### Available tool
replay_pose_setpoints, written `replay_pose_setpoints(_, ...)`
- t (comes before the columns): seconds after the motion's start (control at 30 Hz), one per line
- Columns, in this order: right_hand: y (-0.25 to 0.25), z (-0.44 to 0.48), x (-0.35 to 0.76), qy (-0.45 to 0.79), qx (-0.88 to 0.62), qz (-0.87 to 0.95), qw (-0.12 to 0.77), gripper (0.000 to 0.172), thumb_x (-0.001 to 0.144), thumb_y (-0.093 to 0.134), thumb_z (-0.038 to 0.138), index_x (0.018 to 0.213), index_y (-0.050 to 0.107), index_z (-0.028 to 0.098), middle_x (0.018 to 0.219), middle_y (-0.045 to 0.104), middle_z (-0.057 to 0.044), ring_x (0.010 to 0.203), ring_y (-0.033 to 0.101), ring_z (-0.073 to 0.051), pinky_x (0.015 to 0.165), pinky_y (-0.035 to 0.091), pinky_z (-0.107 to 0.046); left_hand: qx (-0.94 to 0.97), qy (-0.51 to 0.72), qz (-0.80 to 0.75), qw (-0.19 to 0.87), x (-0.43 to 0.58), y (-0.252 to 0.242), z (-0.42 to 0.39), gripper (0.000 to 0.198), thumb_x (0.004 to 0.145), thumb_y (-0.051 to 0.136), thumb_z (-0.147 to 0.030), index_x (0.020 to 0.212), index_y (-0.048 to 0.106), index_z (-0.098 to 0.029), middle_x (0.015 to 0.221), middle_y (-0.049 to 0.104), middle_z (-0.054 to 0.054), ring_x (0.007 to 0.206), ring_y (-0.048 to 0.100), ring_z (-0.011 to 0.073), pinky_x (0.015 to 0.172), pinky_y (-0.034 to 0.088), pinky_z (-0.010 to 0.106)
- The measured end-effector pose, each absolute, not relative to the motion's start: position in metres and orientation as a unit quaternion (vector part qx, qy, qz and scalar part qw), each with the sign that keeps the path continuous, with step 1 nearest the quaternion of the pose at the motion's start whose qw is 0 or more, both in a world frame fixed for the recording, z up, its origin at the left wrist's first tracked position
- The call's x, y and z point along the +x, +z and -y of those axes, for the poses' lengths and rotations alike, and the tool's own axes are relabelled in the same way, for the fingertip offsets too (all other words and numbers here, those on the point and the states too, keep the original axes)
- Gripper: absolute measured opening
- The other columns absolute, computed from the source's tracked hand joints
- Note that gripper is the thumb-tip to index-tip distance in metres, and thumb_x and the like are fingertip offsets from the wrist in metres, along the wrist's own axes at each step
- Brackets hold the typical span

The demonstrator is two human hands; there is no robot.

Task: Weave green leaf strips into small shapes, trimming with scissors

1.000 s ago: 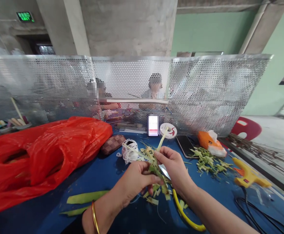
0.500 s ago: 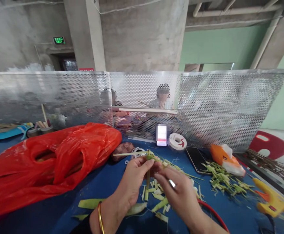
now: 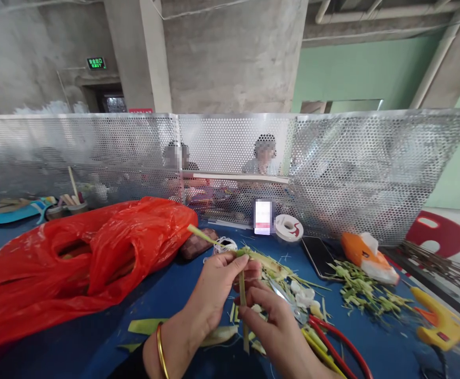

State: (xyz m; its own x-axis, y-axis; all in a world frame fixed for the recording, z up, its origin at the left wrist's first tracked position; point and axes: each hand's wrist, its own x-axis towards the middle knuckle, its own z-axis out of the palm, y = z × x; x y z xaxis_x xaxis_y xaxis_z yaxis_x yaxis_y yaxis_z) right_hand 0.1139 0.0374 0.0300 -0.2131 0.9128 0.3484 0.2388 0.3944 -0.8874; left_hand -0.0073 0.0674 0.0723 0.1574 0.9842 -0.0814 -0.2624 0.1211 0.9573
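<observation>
My left hand [image 3: 220, 279], with a gold bangle at the wrist, pinches a small folded knot of green leaf strips [image 3: 242, 253] between thumb and fingers. One pale strip [image 3: 200, 233] sticks out to the upper left of it. Another leaf strip [image 3: 242, 289] hangs down from the knot. My right hand [image 3: 271, 318] is closed on this hanging strip, thumb and fingertips at its middle. Scissors [image 3: 293, 305] with red handles lie beside the right hand, partly covered by it. Leaf scraps [image 3: 273, 266] are scattered beneath and behind both hands.
A red plastic bag [image 3: 135, 242] fills the left side, next to a checked pouch [image 3: 198, 245]. Behind stand a lit phone [image 3: 262, 218] and a white spool [image 3: 288, 227]. A dark phone [image 3: 317, 257], tissue pack [image 3: 368, 258] and yellow glue gun [image 3: 443, 323] lie right. A perforated metal screen [image 3: 230, 147] closes the back.
My right hand has moved down and left from beside the knot to the hanging strip, uncovering the scissors. The pale strip now slants up more steeply to the left.
</observation>
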Motion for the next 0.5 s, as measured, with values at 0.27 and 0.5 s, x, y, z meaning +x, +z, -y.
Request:
replay_pose_setpoints(0.27,0.048,-0.033,0.128,0.231,-0.446,0.782,0.368,0.032,0.087,0.053,0.030,0.058,0.042,0.020,0.061,0.050,0.001,0.055,0.046,-0.013,0.050,0.031,-0.024,0.494,0.494,-0.417,0.581,-0.013,0.082,-0.067,0.019,0.076,0.068,-0.032,0.075,0.071,-0.013,0.079,0.071,0.007,0.064,0.061,0.0122,0.064,0.050,0.024)
replay_pose_setpoints(0.5,0.065,-0.051,0.159,0.016,-0.468,0.770,0.433,0.016,0.089,0.057,0.036,0.097,0.060,0.023,0.099,0.066,-0.008,0.093,0.059,-0.026,0.080,0.041,-0.037,0.541,0.443,-0.375,0.609,-0.012,0.081,-0.067,0.017,0.076,0.068,-0.027,0.083,0.071,-0.012,0.071,0.063,0.002,0.051,0.050,0.0071,0.053,0.041,0.022)
